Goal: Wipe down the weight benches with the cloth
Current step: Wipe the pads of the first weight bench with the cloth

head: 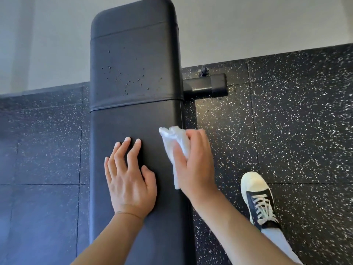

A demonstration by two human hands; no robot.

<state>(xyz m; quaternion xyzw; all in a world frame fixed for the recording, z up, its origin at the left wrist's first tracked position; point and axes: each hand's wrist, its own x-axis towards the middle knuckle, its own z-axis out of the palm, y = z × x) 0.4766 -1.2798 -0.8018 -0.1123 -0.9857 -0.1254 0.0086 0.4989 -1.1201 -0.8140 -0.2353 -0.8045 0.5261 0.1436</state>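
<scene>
Cloth (174, 144) — in right hand (194, 163) — on bench (133, 73)

A: Where does the head view look from?
B: From above, steeply down along the black weight bench (133, 111), which runs up the middle of the frame to the pale wall (248, 25).
A: How near?
B: Close. Both forearms enter from the bottom edge, and the speckled rubber floor (296, 121) fills either side.
A: Any second view?
B: None, so nothing is shared.
</scene>
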